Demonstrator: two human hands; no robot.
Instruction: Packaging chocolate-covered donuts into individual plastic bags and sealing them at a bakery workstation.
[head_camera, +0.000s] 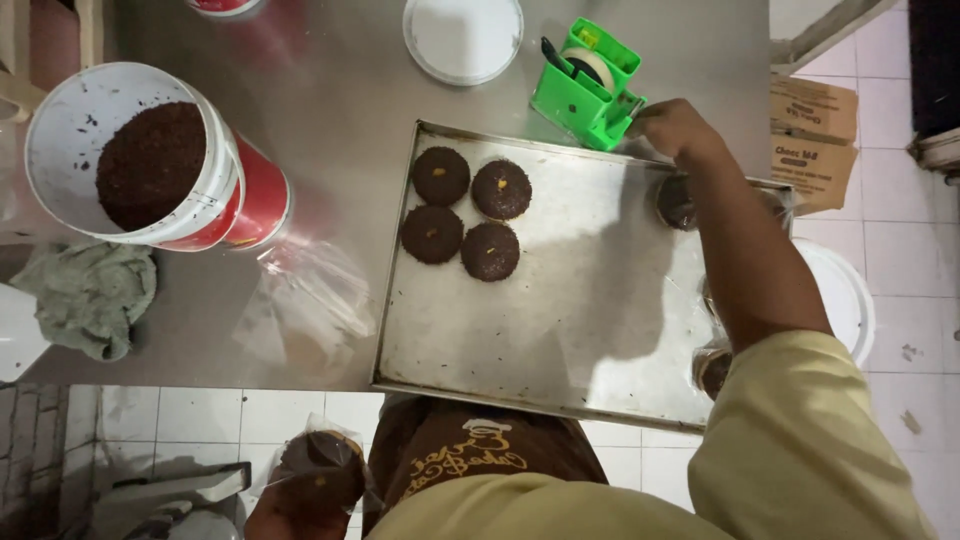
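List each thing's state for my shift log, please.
Bucket: open, part full of dark crumbs.
Metal tray: four uncovered round cakes.
Tape dispenser: right hand at it.
Bagged cake: held in left hand.
White lid: lying flat.

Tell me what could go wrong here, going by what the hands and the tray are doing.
1. The left hand holds a bagged donut low, off the table, over the tiled floor; a loose grip could drop it.
2. The right hand reaches across the metal tray to the green tape dispenser; the forearm may brush the donut beneath it.
3. The tray's near edge seems to overhang the table, so leaning on it might tip it.
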